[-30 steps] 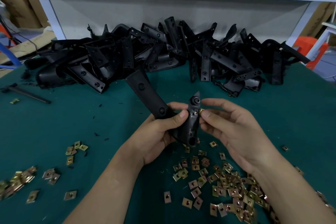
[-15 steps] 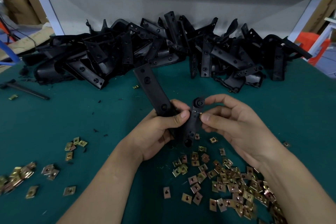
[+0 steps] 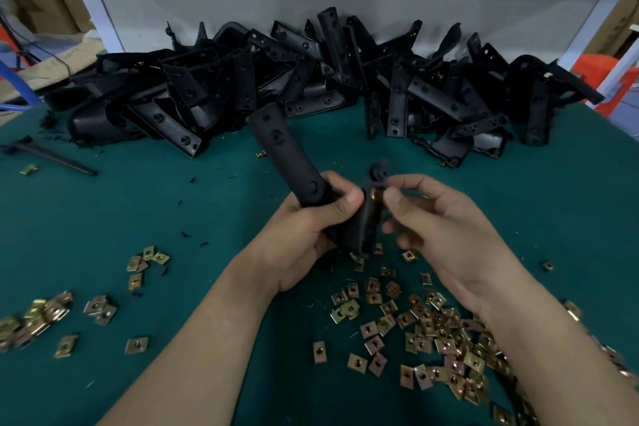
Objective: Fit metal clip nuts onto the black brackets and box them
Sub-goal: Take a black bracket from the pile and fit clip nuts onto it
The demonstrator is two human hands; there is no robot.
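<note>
Centrally, left hand [image 3: 304, 235] fingers clamp a black bracket [image 3: 287, 159]; right hand [image 3: 446, 228] fingertips pinch a clip nut [image 3: 376, 195] against it

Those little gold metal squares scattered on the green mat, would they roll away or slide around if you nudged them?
Probably not roll: the clip nuts are flat squares lying on their faces. They likely slide little, since the green mat looks soft and they sit still in loose heaps. They seem light and stiff: the right hand pinches one with just its fingertips.
</note>
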